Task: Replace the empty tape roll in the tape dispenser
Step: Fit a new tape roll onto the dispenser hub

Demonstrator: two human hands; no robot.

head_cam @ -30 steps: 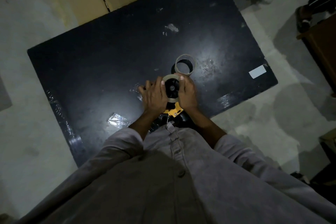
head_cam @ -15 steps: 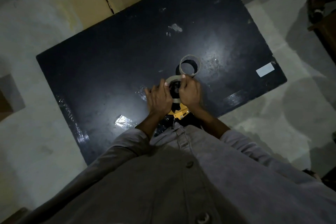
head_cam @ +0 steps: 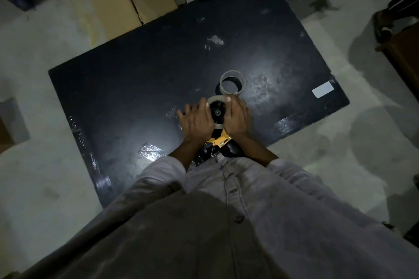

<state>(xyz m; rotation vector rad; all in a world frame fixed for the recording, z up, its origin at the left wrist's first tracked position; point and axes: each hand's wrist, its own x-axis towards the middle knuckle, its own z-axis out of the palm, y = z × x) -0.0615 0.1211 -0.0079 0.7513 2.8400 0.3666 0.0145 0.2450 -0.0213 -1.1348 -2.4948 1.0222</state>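
Note:
A yellow and black tape dispenser lies at the near edge of the black table. A roll of tape sits around the dispenser's black hub. My left hand presses on the roll's left side with its fingers spread. My right hand grips the roll's right side, thumb on its top rim. An empty cardboard tape core stands on the table just beyond my hands, apart from them.
A white label lies at the table's right end. Crumpled clear tape sticks to the table at the near left. Cardboard boxes stand on the floor beyond the table. Dark furniture is at the right.
Both hands stay on the tape roll over the hub. My left hand's fingers have spread a little to the left. The empty core has not moved.

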